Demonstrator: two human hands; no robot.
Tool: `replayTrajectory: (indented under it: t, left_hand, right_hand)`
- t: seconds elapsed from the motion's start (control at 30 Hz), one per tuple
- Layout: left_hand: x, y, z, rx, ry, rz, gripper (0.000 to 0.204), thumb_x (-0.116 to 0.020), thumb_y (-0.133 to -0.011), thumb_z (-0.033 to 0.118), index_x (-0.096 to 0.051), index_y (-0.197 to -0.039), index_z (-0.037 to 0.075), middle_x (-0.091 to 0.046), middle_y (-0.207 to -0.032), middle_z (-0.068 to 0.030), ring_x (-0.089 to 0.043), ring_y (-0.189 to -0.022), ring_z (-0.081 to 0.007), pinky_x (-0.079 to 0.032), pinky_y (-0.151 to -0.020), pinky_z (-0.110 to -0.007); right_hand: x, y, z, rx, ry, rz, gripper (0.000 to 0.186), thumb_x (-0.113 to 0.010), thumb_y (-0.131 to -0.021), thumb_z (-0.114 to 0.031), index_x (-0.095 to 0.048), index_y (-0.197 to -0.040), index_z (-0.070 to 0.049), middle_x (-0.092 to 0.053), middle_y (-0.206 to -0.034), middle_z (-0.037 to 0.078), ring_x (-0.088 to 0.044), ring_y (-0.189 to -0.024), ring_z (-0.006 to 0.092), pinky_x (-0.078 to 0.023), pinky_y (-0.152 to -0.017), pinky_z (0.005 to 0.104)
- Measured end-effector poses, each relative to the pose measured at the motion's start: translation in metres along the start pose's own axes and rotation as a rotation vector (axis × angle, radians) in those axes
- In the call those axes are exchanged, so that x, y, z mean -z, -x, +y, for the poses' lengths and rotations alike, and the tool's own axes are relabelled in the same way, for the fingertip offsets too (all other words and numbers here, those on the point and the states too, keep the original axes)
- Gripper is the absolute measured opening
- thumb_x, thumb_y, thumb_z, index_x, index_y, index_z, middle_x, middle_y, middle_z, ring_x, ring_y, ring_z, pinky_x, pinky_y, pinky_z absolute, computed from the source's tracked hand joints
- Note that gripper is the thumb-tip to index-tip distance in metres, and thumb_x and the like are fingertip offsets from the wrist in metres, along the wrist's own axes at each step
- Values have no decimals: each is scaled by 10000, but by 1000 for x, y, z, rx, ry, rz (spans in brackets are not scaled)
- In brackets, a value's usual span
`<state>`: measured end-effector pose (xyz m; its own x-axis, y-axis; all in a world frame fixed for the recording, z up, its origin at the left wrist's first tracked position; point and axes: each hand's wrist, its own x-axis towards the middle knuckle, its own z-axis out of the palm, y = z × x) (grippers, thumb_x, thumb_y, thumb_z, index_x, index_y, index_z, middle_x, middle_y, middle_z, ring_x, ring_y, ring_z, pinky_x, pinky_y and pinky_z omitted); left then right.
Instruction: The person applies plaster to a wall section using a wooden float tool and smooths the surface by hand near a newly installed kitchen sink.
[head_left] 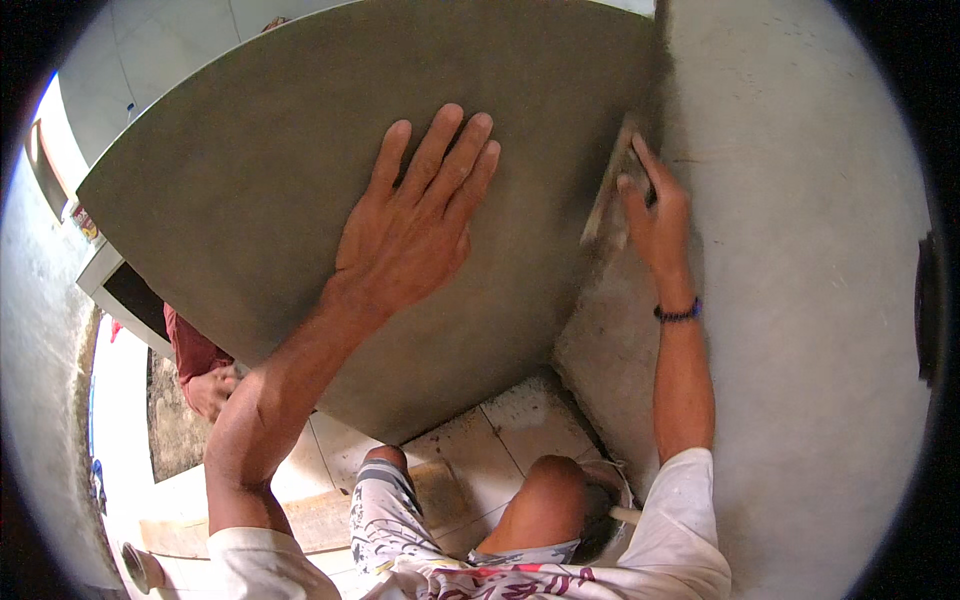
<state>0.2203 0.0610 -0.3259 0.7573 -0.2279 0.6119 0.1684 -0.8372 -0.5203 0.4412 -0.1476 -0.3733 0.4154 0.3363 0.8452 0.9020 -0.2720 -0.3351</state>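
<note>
My left hand [410,210] lies with fingers extended on a smooth, dark grey cement panel [240,160], whose upper edge looks curved through the lens. My right hand [655,210] grips a narrow, flat, pale tool [607,195], probably a float, held along the inner corner where the panel meets a lighter grey wall [800,300]. The tool looks slightly blurred, and its face toward the panel is hidden.
Another person's dark red clothing and blurred limb [200,360] show at left, below a pale ledge [100,262]. A tiled floor [525,420] lies around my knees. A container with a handle [625,515] is partly hidden by my right leg. A small cylinder [145,565] sits lower left.
</note>
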Motion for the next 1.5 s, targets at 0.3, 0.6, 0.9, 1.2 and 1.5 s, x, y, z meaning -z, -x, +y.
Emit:
replayTrajectory:
  t: [0.3, 0.6, 0.9, 1.2, 1.5]
  left_hand:
    - [0, -9, 3, 8, -3, 44, 783, -689, -760, 281, -373, -1455, 107, -251, -1575, -71, -180, -1469, -283, -150, -1165, -554]
    - [3, -19, 5, 28, 20, 66, 630, -624, -798, 235, -477, -1396, 101, -304, -1548, -77, -198, -1463, -272, -160, -1163, -539]
    - [11, -38, 8, 24, -30, -41, 740, -642, -801, 297, -371, -1463, 112, -231, -1580, -93, -165, -1471, -315, -144, -1153, -588]
    - [6, -34, 7, 13, -130, -53, 745, -614, -855, 358, -325, -1485, 85, -193, -1595, -104, -149, -1472, -340, -133, -1151, -598]
    - [1, -37, 14, 4, -132, -46, 757, -620, -865, 406, -328, -1484, 81, -181, -1597, -105, -127, -1476, -339, -124, -1153, -595]
  right_hand:
    - [-72, 171, 41, -337, 25, -325, 514, -603, -881, -91, -508, -1384, -55, -643, -1160, 214, -627, -1002, 308, -471, -913, 376]
    - [0, 12, 14, 27, -66, 37, 489, -605, -895, -166, -521, -1370, -87, -626, -1175, 249, -602, -1082, 400, -475, -930, 432]
    - [-59, 170, 55, -285, -76, -253, 529, -590, -894, -159, -474, -1410, -137, -594, -1222, 257, -574, -1107, 432, -450, -974, 475]
    - [-1, 12, 17, -119, -74, -18, 528, -580, -903, -194, -463, -1415, -143, -601, -1125, 262, -584, -1030, 439, -474, -913, 480]
    - [-42, 141, 43, -248, -15, -357, 553, -579, -894, -183, -442, -1429, -146, -622, -1075, 257, -600, -990, 445, -490, -905, 491]
